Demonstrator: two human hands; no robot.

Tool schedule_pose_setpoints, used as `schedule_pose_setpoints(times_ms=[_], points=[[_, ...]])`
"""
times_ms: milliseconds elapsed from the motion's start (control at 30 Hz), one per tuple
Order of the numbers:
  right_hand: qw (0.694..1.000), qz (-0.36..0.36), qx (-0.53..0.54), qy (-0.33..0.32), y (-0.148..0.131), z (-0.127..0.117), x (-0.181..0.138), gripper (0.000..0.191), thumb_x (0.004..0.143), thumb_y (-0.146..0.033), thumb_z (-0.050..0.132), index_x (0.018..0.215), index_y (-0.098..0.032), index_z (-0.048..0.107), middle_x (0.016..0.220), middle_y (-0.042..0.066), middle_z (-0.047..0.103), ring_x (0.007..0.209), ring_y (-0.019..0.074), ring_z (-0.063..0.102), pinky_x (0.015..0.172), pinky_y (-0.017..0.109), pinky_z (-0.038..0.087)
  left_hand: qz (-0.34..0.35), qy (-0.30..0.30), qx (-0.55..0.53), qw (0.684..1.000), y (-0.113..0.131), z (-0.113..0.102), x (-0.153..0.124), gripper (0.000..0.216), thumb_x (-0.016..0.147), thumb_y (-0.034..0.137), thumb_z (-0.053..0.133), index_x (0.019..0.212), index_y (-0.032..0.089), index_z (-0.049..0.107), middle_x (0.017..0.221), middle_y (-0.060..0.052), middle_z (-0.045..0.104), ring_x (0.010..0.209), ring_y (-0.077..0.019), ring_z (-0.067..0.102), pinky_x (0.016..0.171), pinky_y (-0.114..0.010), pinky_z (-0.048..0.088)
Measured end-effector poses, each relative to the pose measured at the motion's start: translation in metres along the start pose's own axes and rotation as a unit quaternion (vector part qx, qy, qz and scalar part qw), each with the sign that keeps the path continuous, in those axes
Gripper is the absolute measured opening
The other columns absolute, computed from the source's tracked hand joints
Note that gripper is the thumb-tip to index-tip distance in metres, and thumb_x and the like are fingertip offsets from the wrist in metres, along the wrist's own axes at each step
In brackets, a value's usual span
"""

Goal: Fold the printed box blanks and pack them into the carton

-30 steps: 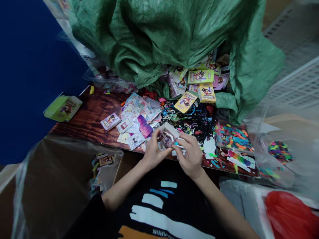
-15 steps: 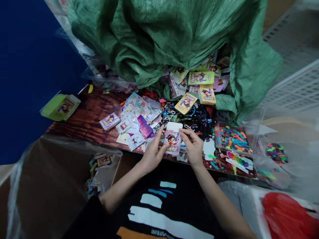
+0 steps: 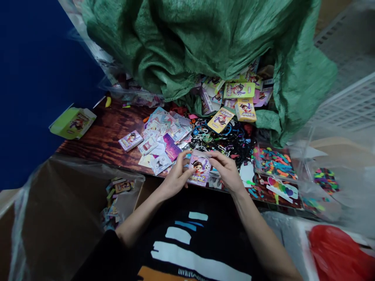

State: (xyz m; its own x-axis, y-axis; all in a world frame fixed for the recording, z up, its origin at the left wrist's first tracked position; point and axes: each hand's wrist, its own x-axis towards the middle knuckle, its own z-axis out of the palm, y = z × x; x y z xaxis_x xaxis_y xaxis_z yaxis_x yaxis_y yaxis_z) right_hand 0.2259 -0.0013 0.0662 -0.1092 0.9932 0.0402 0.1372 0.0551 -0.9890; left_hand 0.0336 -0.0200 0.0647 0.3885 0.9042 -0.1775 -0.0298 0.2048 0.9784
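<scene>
L hand (image 3: 175,176) and R hand (image 3: 227,171) both grip a small glossy pink-and-lilac paper card pack (image 3: 198,171) printed w/ a cartoon girl. It sits between them, low over the near edge of a dark wood-grain table (image 3: 108,130). L fingers are closed on its left side, R fingertips pinch its top edge (neither hand is open).

From the pack, at 11 o'clock, lies a loose heap of small pastel paper cards (image 3: 165,134), w/ one purple card near its front. At 12 o'clock is a tangle of thin black and blue cords (image 3: 224,142), and further up, a pile of yellow-and-pink printed card boxes (image 3: 234,97) sits under a crumpled green woven plastic sack (image 3: 205,39). At 3 o'clock, a clear plastic tray of bright multicoloured strips (image 3: 274,164) sits near a rainbow heart sticker sheet (image 3: 281,189). A lime-green cardboard box (image 3: 73,123) lies on the table's far left, approx 9 o'clock. At 7 o'clock, a brown cardboard box lined w/ clear plastic (image 3: 58,195) holds a few printed paper scraps (image 3: 118,195). At 4 o'clock, a red plastic bag (image 3: 336,253) lies in a white tray.
</scene>
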Motion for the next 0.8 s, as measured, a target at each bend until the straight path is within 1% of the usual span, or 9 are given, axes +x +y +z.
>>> schedule_pose_setpoints(times_ms=[33, 100, 200, 333, 433, 500, 567, 667, 800], points=[[1.000, -0.011, -0.013, -0.019, -0.003, -0.003, 0.000, 0.021, 0.088, -0.039, 0.063, 0.100, -0.024, 0.074, 0.098, 0.004, 0.070, 0.093, 0.0205, 0.064, 0.083, 0.034, 0.051, 0.000, -0.002, 0.001, 1.000, 0.000, 0.000, 0.000, 0.051, 0.094, 0.039, 0.055, 0.135, 0.027, 0.028, 0.114, -0.008, 0.057, 0.068, -0.0109, 0.057, 0.039, -0.014, 0.045], [0.998, -0.032, -0.027, -0.036, -0.008, -0.007, -0.001, 0.018, 0.090, -0.038, 0.062, 0.095, -0.024, 0.074, 0.100, 0.005, 0.070, 0.099, 0.0212, 0.064, 0.088, 0.035, 0.050, 0.003, -0.005, 0.001, 1.000, -0.001, 0.002, 0.001, 0.052, 0.094, 0.039, 0.055, 0.135, 0.027, 0.026, 0.113, -0.008, 0.056, 0.069, -0.0115, 0.057, 0.040, -0.014, 0.045], [0.999, -0.024, -0.018, -0.040, -0.015, -0.008, -0.003, 0.017, 0.089, -0.039, 0.065, 0.092, -0.023, 0.071, 0.102, 0.006, 0.071, 0.101, 0.0209, 0.065, 0.089, 0.035, 0.050, 0.009, -0.014, 0.025, 1.000, -0.003, 0.004, 0.003, 0.053, 0.095, 0.037, 0.052, 0.139, 0.026, 0.024, 0.111, -0.008, 0.057, 0.069, -0.0124, 0.057, 0.042, -0.016, 0.047], [0.999, 0.028, 0.012, -0.016, -0.012, -0.004, -0.004, 0.027, 0.078, -0.045, 0.075, 0.076, -0.021, 0.066, 0.088, 0.004, 0.072, 0.084, 0.0190, 0.066, 0.078, 0.033, 0.053, 0.032, -0.038, 0.111, 0.993, -0.005, 0.003, 0.005, 0.057, 0.096, 0.031, 0.050, 0.146, 0.027, 0.022, 0.111, -0.008, 0.060, 0.078, -0.0163, 0.061, 0.052, -0.021, 0.050], [0.997, 0.067, 0.025, 0.011, -0.007, 0.001, -0.005, 0.030, 0.071, -0.045, 0.080, 0.084, -0.020, 0.069, 0.082, 0.003, 0.071, 0.075, 0.0175, 0.065, 0.072, 0.031, 0.054, 0.049, -0.050, 0.153, 0.986, -0.007, 0.000, 0.004, 0.062, 0.096, 0.029, 0.050, 0.150, 0.027, 0.020, 0.108, -0.007, 0.063, 0.083, -0.0182, 0.061, 0.066, -0.028, 0.054], [0.996, 0.076, 0.028, 0.048, -0.005, 0.005, -0.006, 0.031, 0.071, -0.045, 0.080, 0.086, -0.020, 0.070, 0.080, 0.003, 0.072, 0.073, 0.0168, 0.065, 0.070, 0.030, 0.053, 0.052, -0.055, 0.163, 0.984, -0.007, -0.002, 0.004, 0.064, 0.096, 0.028, 0.050, 0.151, 0.028, 0.019, 0.109, -0.007, 0.063, 0.085, -0.0189, 0.061, 0.074, -0.032, 0.054], [0.993, 0.076, 0.028, 0.085, -0.005, 0.008, -0.007, 0.030, 0.071, -0.045, 0.079, 0.083, -0.019, 0.070, 0.076, 0.003, 0.070, 0.068, 0.0155, 0.063, 0.066, 0.028, 0.051, 0.054, -0.058, 0.163, 0.983, -0.005, -0.002, 0.003, 0.066, 0.095, 0.028, 0.051, 0.153, 0.028, 0.018, 0.110, -0.007, 0.063, 0.086, -0.0189, 0.061, 0.078, -0.034, 0.054], [0.991, 0.078, 0.028, 0.107, -0.008, 0.008, -0.006, 0.031, 0.069, -0.047, 0.080, 0.075, -0.019, 0.067, 0.066, 0.000, 0.065, 0.061, 0.0138, 0.057, 0.058, 0.026, 0.046, 0.052, -0.065, 0.160, 0.984, -0.003, -0.001, 0.003, 0.066, 0.096, 0.029, 0.051, 0.153, 0.030, 0.018, 0.111, -0.006, 0.063, 0.083, -0.0174, 0.060, 0.075, -0.031, 0.054], [0.992, 0.101, 0.023, 0.078, -0.015, 0.001, -0.007, 0.035, 0.066, -0.050, 0.081, 0.069, -0.019, 0.065, 0.062, 0.000, 0.063, 0.057, 0.0130, 0.054, 0.055, 0.026, 0.043, 0.037, -0.078, 0.142, 0.986, -0.004, 0.000, 0.003, 0.064, 0.096, 0.035, 0.051, 0.153, 0.033, 0.021, 0.109, -0.006, 0.061, 0.070, -0.0134, 0.055, 0.059, -0.024, 0.051]])
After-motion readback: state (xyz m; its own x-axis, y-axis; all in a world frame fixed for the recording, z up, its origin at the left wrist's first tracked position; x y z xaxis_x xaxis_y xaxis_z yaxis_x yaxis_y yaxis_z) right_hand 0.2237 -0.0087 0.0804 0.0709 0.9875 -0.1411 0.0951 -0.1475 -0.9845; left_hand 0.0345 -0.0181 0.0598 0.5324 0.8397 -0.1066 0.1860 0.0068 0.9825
